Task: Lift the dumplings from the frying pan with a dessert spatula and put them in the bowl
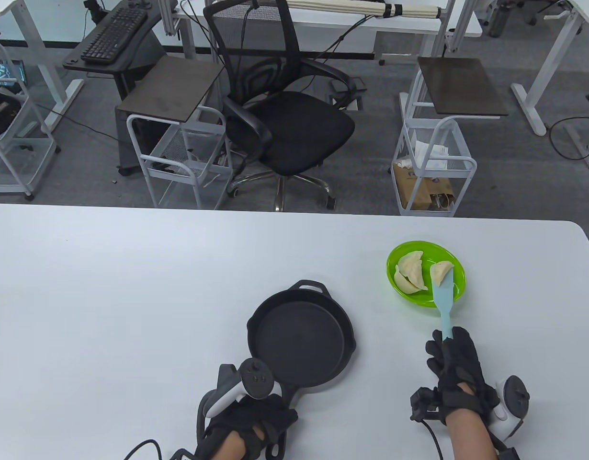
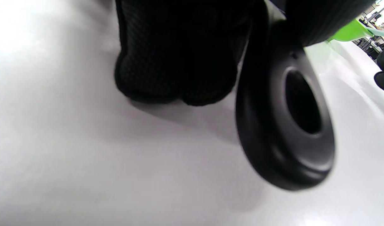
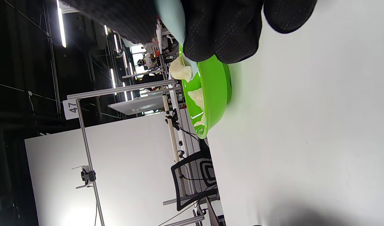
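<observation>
The right hand (image 1: 455,364) grips the spatula (image 1: 444,297), its blade reaching away over the bowl (image 1: 459,278) with the last dumpling (image 1: 440,271) on it, while the left hand (image 1: 249,424) holds the empty pan's (image 1: 301,335) handle.

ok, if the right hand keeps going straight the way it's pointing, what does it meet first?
Probably the lime-green plastic bowl. The right hand points up the table along the pale-blue dessert spatula, whose blade, carrying a pale dumpling, already reaches over the bowl. Height over the rim is unclear.
</observation>
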A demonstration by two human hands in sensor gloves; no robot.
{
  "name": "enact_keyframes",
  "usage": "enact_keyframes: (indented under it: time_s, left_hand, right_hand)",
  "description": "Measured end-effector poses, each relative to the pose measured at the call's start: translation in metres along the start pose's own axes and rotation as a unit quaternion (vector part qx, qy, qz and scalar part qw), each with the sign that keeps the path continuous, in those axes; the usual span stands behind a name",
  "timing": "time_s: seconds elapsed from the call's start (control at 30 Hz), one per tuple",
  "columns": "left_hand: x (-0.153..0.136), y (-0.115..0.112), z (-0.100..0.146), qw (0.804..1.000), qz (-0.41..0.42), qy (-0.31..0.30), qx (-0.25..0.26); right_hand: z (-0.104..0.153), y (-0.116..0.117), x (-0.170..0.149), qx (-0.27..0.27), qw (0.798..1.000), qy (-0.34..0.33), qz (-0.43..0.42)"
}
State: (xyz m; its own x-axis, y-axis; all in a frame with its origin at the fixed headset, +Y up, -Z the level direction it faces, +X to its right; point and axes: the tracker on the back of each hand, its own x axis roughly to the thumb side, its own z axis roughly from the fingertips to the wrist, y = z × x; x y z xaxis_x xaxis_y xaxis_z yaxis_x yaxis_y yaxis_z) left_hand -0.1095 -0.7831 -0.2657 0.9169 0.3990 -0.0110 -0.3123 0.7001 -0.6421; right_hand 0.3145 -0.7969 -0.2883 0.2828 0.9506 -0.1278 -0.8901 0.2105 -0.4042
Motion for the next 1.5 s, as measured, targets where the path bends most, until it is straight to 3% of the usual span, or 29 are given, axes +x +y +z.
enact_keyframes:
  time_s: [0.73, 1.5]
  left_hand:
    - [0.0, -0.001, 0.0, 1.0, 0.001, 0.001, 0.003]
    - [0.0, -0.001, 0.0, 1.0, 0.0, 0.001, 0.003]
  right_hand:
    - [-0.004, 0.001, 0.003, 0.041, 0.999, -0.013, -0.014]
    - [0.0, 0.005, 0.02, 0.032, 0.994, -0.083, 0.069]
